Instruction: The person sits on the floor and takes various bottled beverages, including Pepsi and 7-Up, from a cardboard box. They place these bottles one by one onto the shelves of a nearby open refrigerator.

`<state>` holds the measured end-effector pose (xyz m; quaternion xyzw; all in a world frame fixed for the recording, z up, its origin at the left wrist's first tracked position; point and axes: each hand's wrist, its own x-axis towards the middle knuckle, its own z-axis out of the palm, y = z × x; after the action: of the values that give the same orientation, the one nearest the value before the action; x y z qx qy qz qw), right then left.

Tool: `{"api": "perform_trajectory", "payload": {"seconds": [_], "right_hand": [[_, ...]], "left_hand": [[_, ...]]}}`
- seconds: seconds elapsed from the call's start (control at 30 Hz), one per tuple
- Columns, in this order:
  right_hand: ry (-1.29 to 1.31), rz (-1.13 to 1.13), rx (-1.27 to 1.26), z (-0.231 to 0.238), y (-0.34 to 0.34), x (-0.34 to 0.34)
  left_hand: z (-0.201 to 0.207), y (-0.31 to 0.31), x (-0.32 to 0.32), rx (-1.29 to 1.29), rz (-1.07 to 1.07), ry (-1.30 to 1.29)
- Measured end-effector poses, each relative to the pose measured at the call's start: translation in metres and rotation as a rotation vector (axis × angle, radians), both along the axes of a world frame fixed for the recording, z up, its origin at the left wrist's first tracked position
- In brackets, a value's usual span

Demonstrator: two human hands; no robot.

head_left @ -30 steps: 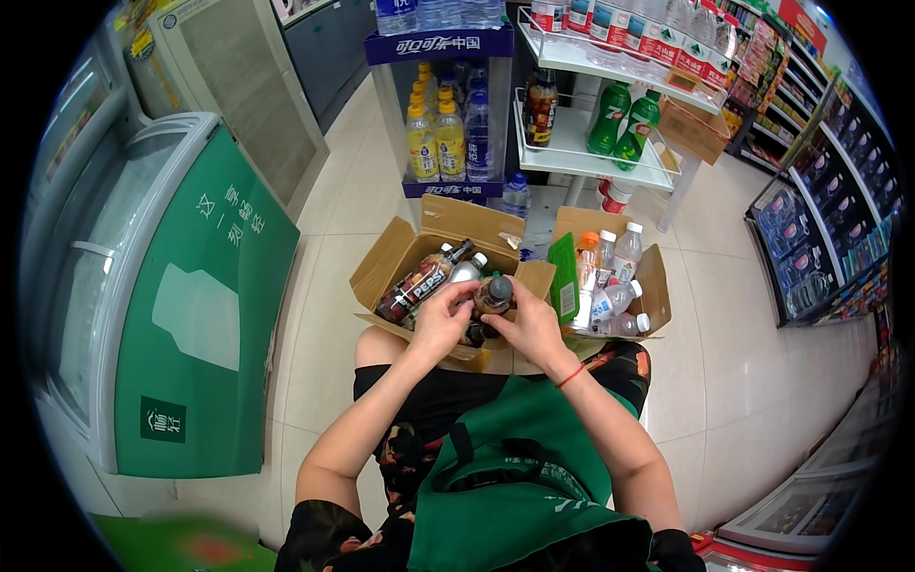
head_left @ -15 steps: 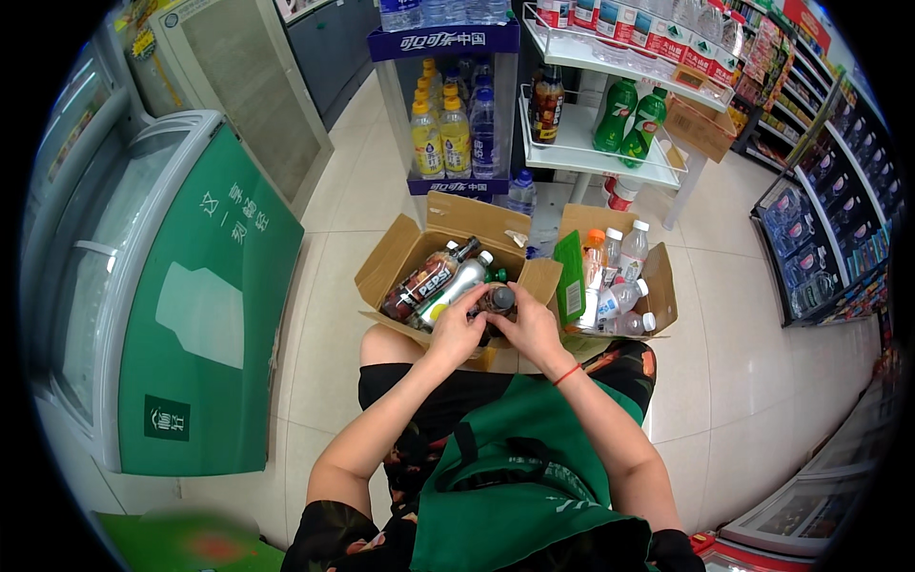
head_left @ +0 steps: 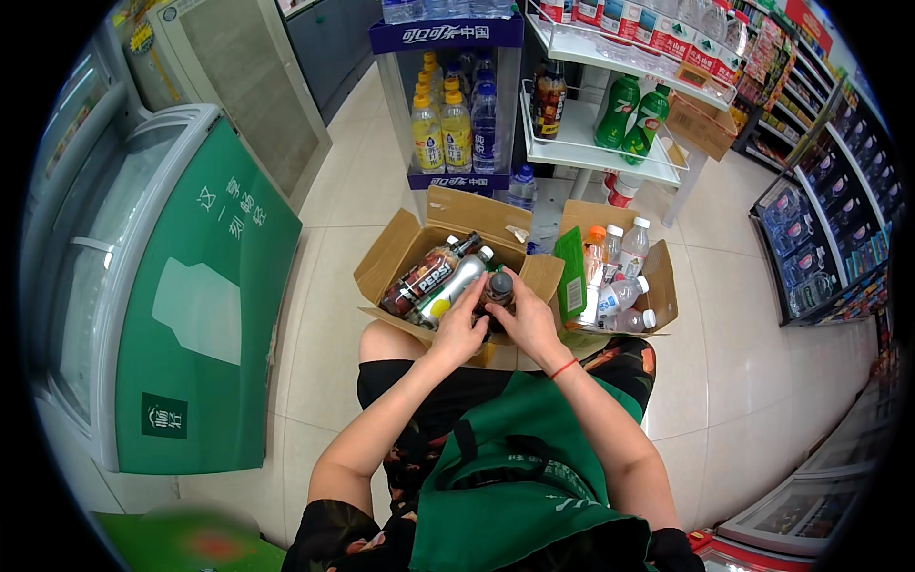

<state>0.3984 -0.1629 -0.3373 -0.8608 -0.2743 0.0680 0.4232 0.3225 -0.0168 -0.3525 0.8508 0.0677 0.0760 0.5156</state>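
Both my hands are wrapped round a dark bottle (head_left: 499, 285) with a dark cap, upright in the right part of an open cardboard box (head_left: 474, 205). My left hand (head_left: 464, 319) presses on its left side and my right hand (head_left: 525, 316) on its right. The bottle's lower part is hidden by my fingers and the box. Beside my left hand lie a silver-and-green bottle (head_left: 462, 286) with a white cap and a dark cola bottle (head_left: 421, 283), both tilted inside the box.
A second cardboard box (head_left: 660, 276) holds several clear bottles and an orange-capped one. A green chest freezer (head_left: 205, 305) stands left. Ahead are a drinks rack (head_left: 460, 35) with yellow and blue bottles and a white tiered shelf (head_left: 610, 153). Another rack (head_left: 820, 229) stands right.
The dark bottle, still between my hands, has shifted slightly upward in the picture. My fingers have moved lower round its sides, and its cap shows more. The boxes stay in place.
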Motion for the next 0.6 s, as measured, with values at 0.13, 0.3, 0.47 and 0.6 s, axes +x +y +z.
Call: {"api": "perform_trajectory", "payload": {"seconds": [0.13, 0.3, 0.47, 0.6], "right_hand": [[0.001, 0.006, 0.001, -0.001, 0.001, -0.001], [-0.067, -0.015, 0.028, -0.007, 0.002, -0.001], [-0.009, -0.025, 0.016, -0.003, 0.001, 0.003], [0.059, -0.013, -0.015, 0.007, 0.0, 0.005]], "left_hand": [[-0.004, -0.001, -0.001, 0.025, 0.004, -0.035], [-0.009, -0.001, 0.0, 0.024, 0.005, -0.053], [-0.005, 0.0, 0.005, 0.052, -0.01, -0.04], [0.001, -0.001, 0.005, 0.069, -0.008, -0.023]]}}
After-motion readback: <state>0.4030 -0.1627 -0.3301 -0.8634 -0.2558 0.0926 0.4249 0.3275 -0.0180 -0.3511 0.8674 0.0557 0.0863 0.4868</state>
